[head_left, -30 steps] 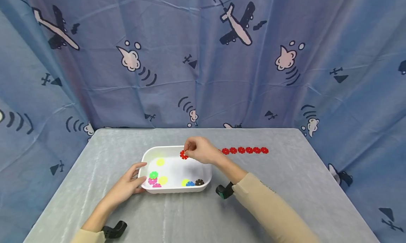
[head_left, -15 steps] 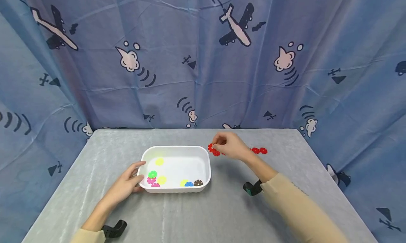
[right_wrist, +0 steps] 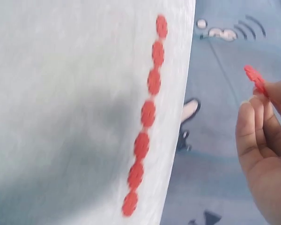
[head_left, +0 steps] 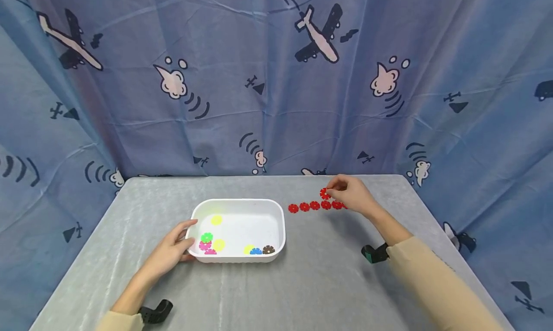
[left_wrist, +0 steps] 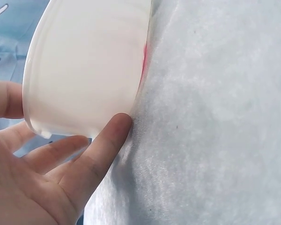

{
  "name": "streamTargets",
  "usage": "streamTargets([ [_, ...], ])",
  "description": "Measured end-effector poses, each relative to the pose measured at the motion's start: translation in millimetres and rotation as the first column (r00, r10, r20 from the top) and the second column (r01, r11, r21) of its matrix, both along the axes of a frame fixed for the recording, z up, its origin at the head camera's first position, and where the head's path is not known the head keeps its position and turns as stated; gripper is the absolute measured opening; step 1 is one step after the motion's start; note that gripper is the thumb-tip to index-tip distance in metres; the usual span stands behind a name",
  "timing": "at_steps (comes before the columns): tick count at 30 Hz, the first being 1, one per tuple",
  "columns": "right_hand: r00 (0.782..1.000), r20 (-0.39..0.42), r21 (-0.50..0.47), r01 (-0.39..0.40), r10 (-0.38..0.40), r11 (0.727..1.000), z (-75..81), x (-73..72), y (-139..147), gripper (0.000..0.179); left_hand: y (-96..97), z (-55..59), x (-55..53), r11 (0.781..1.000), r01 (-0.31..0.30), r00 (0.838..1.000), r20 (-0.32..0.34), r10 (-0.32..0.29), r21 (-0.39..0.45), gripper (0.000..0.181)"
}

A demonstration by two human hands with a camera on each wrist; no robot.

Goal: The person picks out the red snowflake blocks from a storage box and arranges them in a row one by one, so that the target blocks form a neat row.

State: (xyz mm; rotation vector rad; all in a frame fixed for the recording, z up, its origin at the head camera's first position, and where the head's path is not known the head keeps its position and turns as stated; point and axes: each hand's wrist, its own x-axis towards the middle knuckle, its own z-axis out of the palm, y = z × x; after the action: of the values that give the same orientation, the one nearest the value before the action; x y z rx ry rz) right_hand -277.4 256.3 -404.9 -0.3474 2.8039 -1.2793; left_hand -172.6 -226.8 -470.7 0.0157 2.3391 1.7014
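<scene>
My right hand (head_left: 353, 195) pinches a red notched plastic disc (head_left: 324, 193) between thumb and fingertips, above the table. Just below it lies a row of several similar red discs (head_left: 304, 206), seen as a line in the right wrist view; in the head view the hand covers its right end. My left hand (head_left: 172, 247) holds the left end of a white plastic tray (head_left: 242, 259). In the left wrist view, its fingers (left_wrist: 105, 145) lie against the tray's outer wall. In the tray are a green disc (head_left: 207, 237), pink discs (head_left: 205, 245), and yellow ones (head_left: 216, 220).
A blue disc (head_left: 256, 251) and a brown disc (head_left: 268, 250) lie at the tray's front right. The table is covered with a grey cloth (head_left: 302, 283). Behind it and along its sides hangs a blue curtain (head_left: 242, 95) with printed airplanes.
My right hand has moved right from over the tray, carrying the red disc to above the row. The left hand keeps its hold on the tray.
</scene>
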Motion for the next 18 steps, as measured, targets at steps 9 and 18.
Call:
streamTargets([
  [9,0.995,0.008,-0.039,0.101,-0.1,0.994,-7.4,-5.0,50.7,0.027,1.0,-3.0,-1.6,1.0,0.005,1.0,-0.01,-0.005,0.013,0.054],
  [18,0.978,0.035,-0.043,0.209,-0.208,0.977,-33.1,-15.9,83.2,0.031,-2.2,-3.6,-0.3,1.0,0.009,1.0,-0.005,-0.009,0.007,0.054],
])
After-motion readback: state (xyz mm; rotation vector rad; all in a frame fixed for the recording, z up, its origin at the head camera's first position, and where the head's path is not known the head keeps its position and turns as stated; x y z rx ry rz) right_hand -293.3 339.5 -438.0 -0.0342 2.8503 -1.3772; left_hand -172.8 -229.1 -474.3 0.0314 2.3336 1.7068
